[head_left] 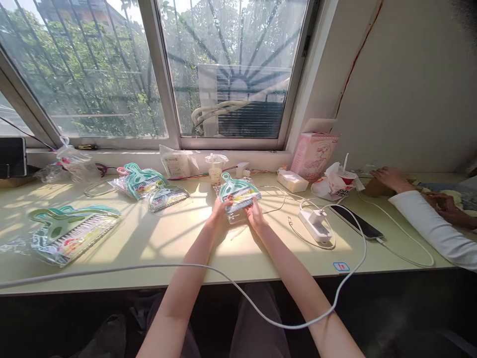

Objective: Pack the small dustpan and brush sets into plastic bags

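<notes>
Both my hands hold one teal plastic comb set in a clear packet (238, 191) over the middle of the pale green table (179, 248). My left hand (219, 213) grips its lower left edge. My right hand (254, 213) grips its lower right edge. The packet's handle end points away from me, toward the window.
More packed teal combs lie at the left (70, 231) and back left (143, 180). A white charger (315, 221) with its cable, a dark phone (356, 221), a pink box (313, 154) and a tissue pack (294, 180) sit on the right. Another person's white sleeve (428, 223) and hand (389, 178) rest at far right.
</notes>
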The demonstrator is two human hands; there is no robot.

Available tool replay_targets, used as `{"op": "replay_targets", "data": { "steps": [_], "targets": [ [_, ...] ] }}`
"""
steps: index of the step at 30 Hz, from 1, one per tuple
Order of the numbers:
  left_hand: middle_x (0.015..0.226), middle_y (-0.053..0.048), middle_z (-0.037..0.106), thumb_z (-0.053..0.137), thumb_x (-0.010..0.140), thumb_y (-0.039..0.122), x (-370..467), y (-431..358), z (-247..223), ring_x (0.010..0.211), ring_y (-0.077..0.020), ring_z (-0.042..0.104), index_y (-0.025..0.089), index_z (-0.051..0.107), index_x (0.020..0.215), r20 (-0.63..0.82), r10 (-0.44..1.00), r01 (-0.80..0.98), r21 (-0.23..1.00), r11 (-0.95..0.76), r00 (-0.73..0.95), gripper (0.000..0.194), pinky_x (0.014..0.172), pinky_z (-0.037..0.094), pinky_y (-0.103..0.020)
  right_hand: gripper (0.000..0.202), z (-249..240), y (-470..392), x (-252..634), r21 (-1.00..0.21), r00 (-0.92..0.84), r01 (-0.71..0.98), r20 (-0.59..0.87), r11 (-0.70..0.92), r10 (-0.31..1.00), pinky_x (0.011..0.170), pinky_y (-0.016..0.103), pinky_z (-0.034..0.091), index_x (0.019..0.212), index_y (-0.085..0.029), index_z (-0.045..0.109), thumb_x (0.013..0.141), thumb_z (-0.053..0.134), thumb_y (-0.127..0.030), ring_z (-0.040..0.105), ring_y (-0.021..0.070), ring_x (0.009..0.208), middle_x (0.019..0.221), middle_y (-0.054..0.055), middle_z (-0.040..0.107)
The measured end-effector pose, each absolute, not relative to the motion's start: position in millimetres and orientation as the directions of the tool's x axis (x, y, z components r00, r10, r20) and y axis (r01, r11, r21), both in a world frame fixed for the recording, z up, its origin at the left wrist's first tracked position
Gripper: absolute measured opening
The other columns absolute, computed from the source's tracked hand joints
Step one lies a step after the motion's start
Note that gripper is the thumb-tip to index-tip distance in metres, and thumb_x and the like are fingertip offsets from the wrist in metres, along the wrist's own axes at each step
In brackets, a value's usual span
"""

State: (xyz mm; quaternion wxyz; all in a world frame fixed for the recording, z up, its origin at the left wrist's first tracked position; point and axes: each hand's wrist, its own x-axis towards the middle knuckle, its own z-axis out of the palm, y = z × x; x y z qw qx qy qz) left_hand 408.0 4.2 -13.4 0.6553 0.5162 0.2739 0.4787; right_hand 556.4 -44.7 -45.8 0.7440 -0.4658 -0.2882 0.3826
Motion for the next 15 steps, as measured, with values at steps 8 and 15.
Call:
{"op": "replay_targets", "data": {
  "steps": [8, 15],
  "targets": [
    [0.084, -0.008, 0.083, 0.087, 0.064, 0.006, 386, 18, 0, 0.097, -0.0327, 0.081, 0.02, 0.08, 0.082, -0.103, 0.936, -0.268, 0.942, 0.2, 0.335, 0.024, 0.094, 0.063, -0.04, 0.074, -24, -55, 557, -0.987, 0.54, -0.056, 0.098, 0.152, 0.836, 0.091, 0.057, 0.077, 0.09, -0.025, 0.085, 0.106, 0.052, -0.089, 0.089, 0.0402, 0.092, 0.083, 0.018, 0.086],
    [0.079, -0.005, 0.08, 0.078, 0.068, -0.001, 370, 30, 3, 0.093, -0.0305, 0.084, 0.02, 0.078, 0.097, -0.254, 0.942, -0.33, 0.89, 0.316, 0.218, 0.036, 0.088, 0.067, -0.037, 0.063, -9, -74, 573, -0.869, 0.444, 0.487, 0.331, 0.085, 0.833, 0.102, 0.055, 0.072, 0.105, -0.021, 0.092, 0.116, 0.056, -0.072, 0.088, 0.0411, 0.11, 0.102, 0.02, 0.09]
  ]
}}
